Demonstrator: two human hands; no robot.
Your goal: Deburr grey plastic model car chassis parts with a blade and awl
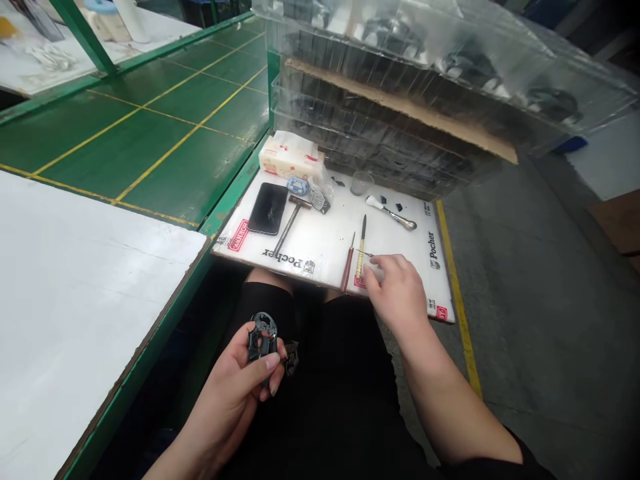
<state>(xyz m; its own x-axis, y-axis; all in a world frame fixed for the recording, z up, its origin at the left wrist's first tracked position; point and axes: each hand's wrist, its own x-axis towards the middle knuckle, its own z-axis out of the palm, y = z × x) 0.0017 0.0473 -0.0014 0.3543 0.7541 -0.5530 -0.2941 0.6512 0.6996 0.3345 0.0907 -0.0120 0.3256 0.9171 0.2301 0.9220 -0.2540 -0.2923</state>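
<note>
The left hand (225, 400) is clenched around a black plastic part (263, 339), thumb across its front and fingers behind it, held up over the lap. A smaller black piece (291, 357) sits just beside it at the fingertips, perhaps held along with it, though that is hard to tell. The part looks light and stiff — moulded, with a ring-shaped top whose thin walls may be brittle — so the thicker body below the ring seems the safer place to take hold. The right hand (393, 293) hovers at the near edge of a white foam board (320, 247), fingers curled. A thin metal pin (369, 254) pokes out from them, but whether it is gripped or only close cannot be told. Just beside that hand lie a yellow-handled awl (361, 250) and a red-handled awl (347, 263). Farther up the board are a small hammer (287, 230), a phone (267, 209), a metal spoon-like tool (393, 215), a plastic cup (361, 183) and a tissue pack (287, 159). Beyond the board stand stacked clear plastic trays (400, 87) — a green workbench (165, 127) to the left, a yellow line (457, 300) on the concrete floor (525, 300) to the right.
</note>
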